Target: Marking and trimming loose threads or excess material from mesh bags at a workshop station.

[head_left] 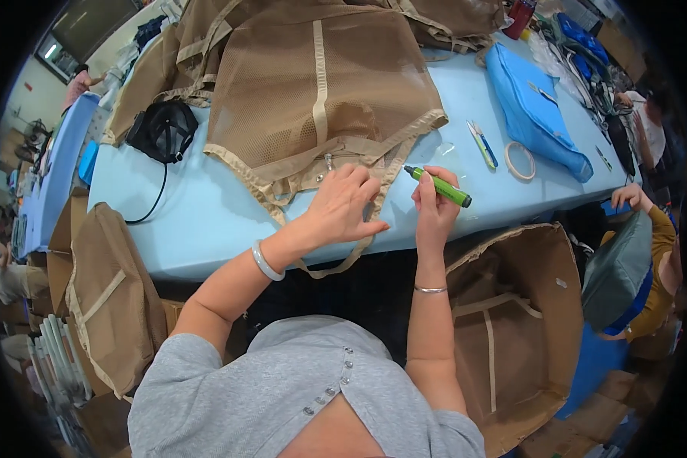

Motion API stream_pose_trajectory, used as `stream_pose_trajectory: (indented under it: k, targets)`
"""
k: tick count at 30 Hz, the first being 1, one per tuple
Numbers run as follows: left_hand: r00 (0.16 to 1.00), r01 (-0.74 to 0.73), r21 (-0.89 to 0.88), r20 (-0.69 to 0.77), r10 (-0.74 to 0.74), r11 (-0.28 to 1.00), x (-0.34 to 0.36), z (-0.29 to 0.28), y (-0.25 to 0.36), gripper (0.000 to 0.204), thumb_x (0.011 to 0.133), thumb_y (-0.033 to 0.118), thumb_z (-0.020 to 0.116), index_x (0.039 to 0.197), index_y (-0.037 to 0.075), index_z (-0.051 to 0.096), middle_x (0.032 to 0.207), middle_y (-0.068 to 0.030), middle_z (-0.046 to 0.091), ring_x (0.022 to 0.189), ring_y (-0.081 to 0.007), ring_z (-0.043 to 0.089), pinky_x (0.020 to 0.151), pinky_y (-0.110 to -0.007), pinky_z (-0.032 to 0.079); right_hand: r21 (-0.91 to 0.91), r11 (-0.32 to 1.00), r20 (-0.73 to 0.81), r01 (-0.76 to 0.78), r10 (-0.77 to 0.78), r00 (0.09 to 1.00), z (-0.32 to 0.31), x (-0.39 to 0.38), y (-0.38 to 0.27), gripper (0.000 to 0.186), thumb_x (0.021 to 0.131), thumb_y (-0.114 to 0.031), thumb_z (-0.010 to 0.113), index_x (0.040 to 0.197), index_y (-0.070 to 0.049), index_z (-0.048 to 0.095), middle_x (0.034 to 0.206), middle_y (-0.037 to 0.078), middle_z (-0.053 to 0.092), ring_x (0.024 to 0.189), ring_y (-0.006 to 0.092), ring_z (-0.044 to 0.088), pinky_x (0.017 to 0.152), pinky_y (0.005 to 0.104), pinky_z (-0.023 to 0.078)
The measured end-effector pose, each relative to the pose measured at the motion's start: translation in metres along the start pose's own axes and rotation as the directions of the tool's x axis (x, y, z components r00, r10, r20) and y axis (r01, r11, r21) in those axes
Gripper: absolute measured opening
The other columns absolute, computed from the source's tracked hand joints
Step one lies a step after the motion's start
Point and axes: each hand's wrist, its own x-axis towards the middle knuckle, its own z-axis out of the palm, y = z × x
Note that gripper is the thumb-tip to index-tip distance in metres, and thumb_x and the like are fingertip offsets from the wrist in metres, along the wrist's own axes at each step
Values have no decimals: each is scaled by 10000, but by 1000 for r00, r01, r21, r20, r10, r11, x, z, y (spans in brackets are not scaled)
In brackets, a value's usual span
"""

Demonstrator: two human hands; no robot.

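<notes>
A brown mesh garment or bag piece (275,76) with tan binding and a tan centre strip lies spread on the light blue tabletop (183,237). My left hand (343,204) rests on its near edge, fingers laid on the tan band and thumb stretched out to the side. Just beyond those fingertips is a small metal fitting (329,161). Right of the mesh, above the table, my right hand (437,202) grips a green marker (456,191) whose dark end points left toward the tan binding. Tan straps (336,269) hang over the table's near edge.
A black cap-like mesh item (164,131) with a cord lies at left. On the right are snips (482,145), a tape roll (520,161) and a blue bag (538,111). Cardboard boxes (561,305) holding brown mesh pieces flank me. Another person's hand (632,197) is at far right.
</notes>
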Motion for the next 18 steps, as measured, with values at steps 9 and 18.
stream_pose_trajectory:
  k: [9, 18]
  targets:
    - [966, 257, -327, 48, -255, 909, -7, 3, -4, 155, 795, 112, 658, 888, 3, 598, 827, -119, 612, 740, -236, 618, 696, -341, 510, -95, 994, 25, 63, -61, 998, 2, -3, -5, 140, 965, -114, 601, 1075, -27, 594, 827, 54, 667, 615, 69, 588, 527, 201, 456]
    - [903, 404, -701, 201, -381, 588, -14, 2, -35, 80, 904, 72, 602, 956, 17, 576, 824, 9, 608, 713, -57, 541, 632, -221, 451, -281, 897, 259, 340, -271, 927, 10, -4, 1, 129, 973, -61, 560, 1099, -86, 562, 817, 97, 679, 703, 179, 683, 587, 281, 526]
